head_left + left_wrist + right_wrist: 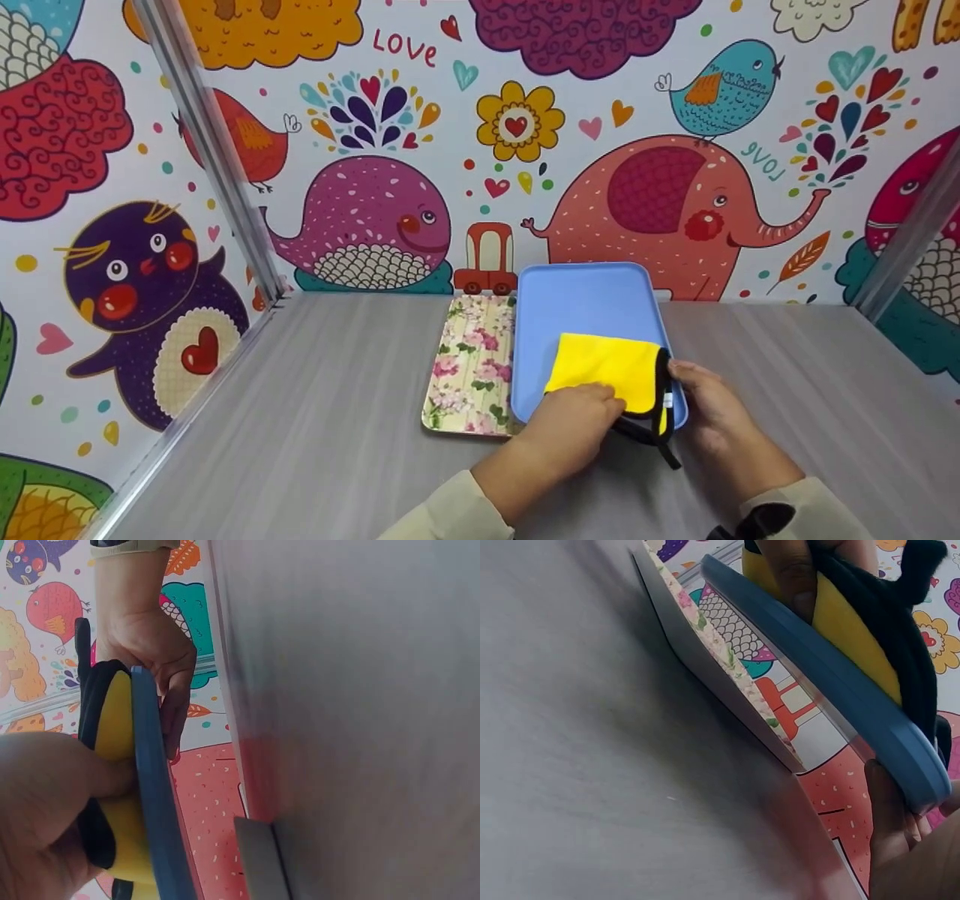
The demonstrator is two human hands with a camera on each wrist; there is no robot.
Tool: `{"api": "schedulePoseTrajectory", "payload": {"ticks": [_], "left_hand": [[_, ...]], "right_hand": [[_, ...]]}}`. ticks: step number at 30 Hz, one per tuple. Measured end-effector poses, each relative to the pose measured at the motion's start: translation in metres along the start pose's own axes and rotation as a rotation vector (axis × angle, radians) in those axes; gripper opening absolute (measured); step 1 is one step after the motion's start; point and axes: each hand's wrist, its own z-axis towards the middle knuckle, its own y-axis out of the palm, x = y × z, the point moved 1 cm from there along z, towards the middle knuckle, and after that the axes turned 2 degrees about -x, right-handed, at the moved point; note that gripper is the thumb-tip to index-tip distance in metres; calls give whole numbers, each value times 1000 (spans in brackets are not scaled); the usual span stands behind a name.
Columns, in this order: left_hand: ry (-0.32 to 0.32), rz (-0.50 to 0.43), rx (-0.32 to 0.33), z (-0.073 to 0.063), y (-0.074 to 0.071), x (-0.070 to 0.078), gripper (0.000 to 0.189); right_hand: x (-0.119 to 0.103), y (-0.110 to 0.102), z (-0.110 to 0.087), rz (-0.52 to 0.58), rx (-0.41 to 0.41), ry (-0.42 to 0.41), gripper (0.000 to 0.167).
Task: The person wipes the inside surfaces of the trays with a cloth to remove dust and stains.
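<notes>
My left hand (574,420) grips a folded yellow cloth (607,367) with black trim and a dangling black strap, against the inside of a light blue tray (585,300). At the tray's right edge, my right hand (716,420) pinches the rim, fingers reaching underneath. The right wrist view shows the blue tray (817,667) raised and tilted above the table, the cloth (855,637) lying on its upper face. In the left wrist view the left thumb and fingers curl round the bunched cloth (120,720). Part of the cloth is hidden behind the left hand.
A floral tray (472,367) lies on the grey table (337,390), left of the blue tray and partly overlapped by it in the head view. Behind stands a wall (442,172) printed with cartoon animals, with metal corner posts (217,157) at the sides.
</notes>
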Motion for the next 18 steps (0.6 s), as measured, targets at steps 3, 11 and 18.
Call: {"api": "schedulePoseTrajectory", "payload": {"ticks": [3,11,18], "left_hand": [[6,-2,0,1,-1,1,25],[14,25,-42,5,-4,-3,29],[12,69,-45,10,-3,-15,25]], "right_hand": [[0,0,0,-6,3,-8,27],[1,-1,2,-7,1,-26,30],[3,0,3,-52,24,-46,33]]}}
